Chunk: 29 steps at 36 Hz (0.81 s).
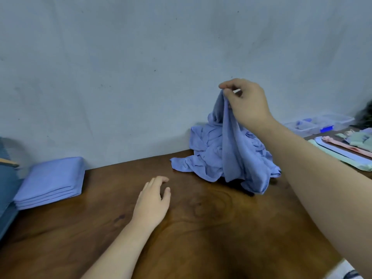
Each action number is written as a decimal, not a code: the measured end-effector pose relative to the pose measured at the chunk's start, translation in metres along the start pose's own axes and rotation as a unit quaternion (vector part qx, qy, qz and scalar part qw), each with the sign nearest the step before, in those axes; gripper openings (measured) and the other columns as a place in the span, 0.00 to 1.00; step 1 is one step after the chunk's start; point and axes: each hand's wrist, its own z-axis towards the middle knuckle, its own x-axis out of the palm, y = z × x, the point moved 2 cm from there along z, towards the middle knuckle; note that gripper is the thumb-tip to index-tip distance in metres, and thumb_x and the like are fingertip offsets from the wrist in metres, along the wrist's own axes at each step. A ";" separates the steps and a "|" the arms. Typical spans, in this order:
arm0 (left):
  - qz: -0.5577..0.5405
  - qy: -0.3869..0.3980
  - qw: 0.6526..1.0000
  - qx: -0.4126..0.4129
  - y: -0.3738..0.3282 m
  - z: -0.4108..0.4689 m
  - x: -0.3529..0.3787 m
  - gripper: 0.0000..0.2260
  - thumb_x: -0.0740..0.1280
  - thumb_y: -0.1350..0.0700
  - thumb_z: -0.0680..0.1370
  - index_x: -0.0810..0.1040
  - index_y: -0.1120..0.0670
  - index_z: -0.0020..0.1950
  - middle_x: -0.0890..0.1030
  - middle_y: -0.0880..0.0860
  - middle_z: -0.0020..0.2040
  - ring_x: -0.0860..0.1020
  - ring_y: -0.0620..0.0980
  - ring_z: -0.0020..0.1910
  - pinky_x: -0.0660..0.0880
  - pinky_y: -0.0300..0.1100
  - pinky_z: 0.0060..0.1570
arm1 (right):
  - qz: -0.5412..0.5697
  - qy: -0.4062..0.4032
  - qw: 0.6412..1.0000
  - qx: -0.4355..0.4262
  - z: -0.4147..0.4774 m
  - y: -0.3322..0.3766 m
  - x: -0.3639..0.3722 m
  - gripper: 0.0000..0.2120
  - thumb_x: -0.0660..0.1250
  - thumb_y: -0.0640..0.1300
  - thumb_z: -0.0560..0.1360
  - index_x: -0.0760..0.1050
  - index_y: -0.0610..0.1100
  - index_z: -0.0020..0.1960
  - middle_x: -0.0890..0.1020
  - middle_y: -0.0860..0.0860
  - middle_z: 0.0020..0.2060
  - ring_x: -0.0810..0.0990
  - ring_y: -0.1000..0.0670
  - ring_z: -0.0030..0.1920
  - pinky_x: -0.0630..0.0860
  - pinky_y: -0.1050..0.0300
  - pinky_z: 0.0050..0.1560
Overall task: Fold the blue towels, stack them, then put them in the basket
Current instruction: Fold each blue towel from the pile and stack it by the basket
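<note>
A soft blue cloth towel (231,137) is pinched at its top by the right hand (246,101) and lifted from the crumpled heap of blue towels (203,156) at the far side of the dark wooden table (201,228). The left hand (153,200) is held relaxed and empty over the table. A stack of folded blue towels (52,182) lies at the left.

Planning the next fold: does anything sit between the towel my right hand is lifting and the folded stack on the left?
No object does. The towel, pinched by the right hand, and the folded stack are separated by bare wooden table; only the open left hand is roughly between them.
</note>
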 end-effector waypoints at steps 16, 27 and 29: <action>-0.195 -0.211 0.952 -0.106 0.067 -0.061 -0.107 0.11 0.55 0.49 0.89 0.78 0.44 0.62 0.81 0.40 0.60 0.77 0.37 0.62 0.72 0.45 0.64 | 0.085 0.201 0.975 -0.032 -0.040 0.088 0.099 0.13 0.65 0.44 0.84 0.80 0.54 0.66 0.83 0.56 0.50 0.87 0.53 0.41 0.82 0.50 0.45; -0.158 -0.067 0.984 -0.040 0.071 -0.067 -0.103 0.05 0.66 0.47 0.85 0.77 0.41 0.60 0.81 0.40 0.58 0.79 0.40 0.59 0.77 0.45 0.60 | 0.016 0.380 0.924 0.041 -0.138 0.003 0.149 0.10 0.68 0.44 0.82 0.83 0.53 0.61 0.86 0.59 0.49 0.84 0.59 0.53 0.79 0.52 0.63; -0.108 -0.014 0.994 -0.014 0.070 -0.069 -0.096 0.09 0.68 0.42 0.83 0.76 0.40 0.62 0.78 0.37 0.61 0.77 0.41 0.63 0.75 0.46 0.64 | 0.028 0.466 0.882 0.061 -0.160 -0.002 0.158 0.11 0.72 0.49 0.82 0.81 0.55 0.64 0.84 0.62 0.56 0.81 0.63 0.57 0.78 0.57 0.65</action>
